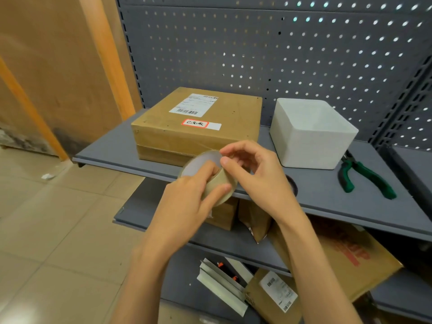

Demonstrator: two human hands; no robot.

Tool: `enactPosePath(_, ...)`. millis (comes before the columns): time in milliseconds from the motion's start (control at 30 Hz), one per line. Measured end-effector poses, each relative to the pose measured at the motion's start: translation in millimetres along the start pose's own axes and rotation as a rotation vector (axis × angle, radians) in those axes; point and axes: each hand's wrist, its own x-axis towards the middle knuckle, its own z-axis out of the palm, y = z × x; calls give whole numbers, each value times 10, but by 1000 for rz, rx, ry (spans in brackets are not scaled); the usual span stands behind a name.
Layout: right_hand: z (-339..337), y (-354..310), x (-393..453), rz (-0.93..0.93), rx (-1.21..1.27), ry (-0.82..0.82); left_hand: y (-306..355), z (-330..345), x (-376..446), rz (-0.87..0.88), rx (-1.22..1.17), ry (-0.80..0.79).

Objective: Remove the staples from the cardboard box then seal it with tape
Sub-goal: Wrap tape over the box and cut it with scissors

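Note:
A flat brown cardboard box with a white shipping label and a red-bordered sticker lies on the grey shelf. In front of it I hold a roll of brown tape over the shelf's front edge. My left hand grips the roll, fingers through its core and thumb on the outer face. My right hand pinches at the roll's upper rim with thumb and forefinger. Whether a tape end is lifted cannot be made out.
A white square tub stands right of the box. Green-handled pliers lie at the shelf's right. A pegboard backs the shelf. Lower shelves hold cardboard boxes and grey metal brackets. Tiled floor lies to the left.

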Motion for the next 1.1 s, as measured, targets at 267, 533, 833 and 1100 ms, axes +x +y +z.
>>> enactPosePath(267,-67,2,13,147,258,-66,-89,-38,-15,10,8,-7)
enactPosePath(533,-17,73,40,250,335,-41,-142,-22,-20,19,84,-24)
enactPosePath(833,75,109,74,242,256,-3,-225,-4,-3,28,148,18)
enactPosePath(1100,121,55,77,150,-172,28,-260,-14,-4,23,102,12)
